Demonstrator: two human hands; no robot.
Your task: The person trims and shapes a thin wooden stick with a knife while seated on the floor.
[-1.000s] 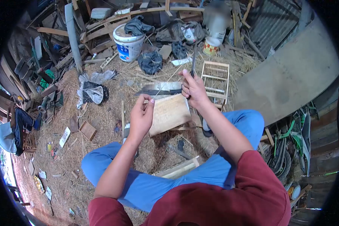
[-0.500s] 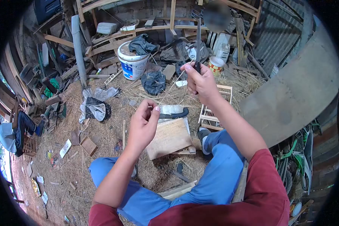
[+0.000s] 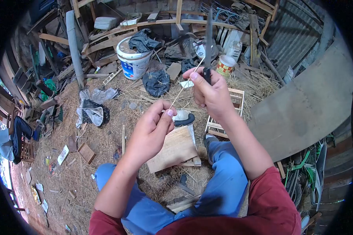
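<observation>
Between its thumb and fingers my left hand (image 3: 150, 127) pinches the lower end of a thin, pale wooden stick (image 3: 180, 91). The stick slants up to my right hand (image 3: 212, 93), where it passes by the thumb and forefinger. That right hand is closed around the black handle of a knife (image 3: 209, 43), whose long blade points upward and looks blurred. Whether the blade touches the stick I cannot tell. Below the hands, a wooden board (image 3: 172, 150) lies tilted between my legs, with a dark curved object (image 3: 185, 120) just beyond it.
A slatted wooden frame (image 3: 236, 100) lies by my foot. Ahead are a white bucket (image 3: 131, 64), black plastic bags (image 3: 156, 83) and a smaller tub (image 3: 226, 65). A large grey sheet (image 3: 302, 105) leans at right. At far left a person (image 3: 11, 137) sits.
My left hand has risen slightly toward the right hand, and the stick now shows clearly between them. The knife stays upright in my right hand. The view has shifted a little.
</observation>
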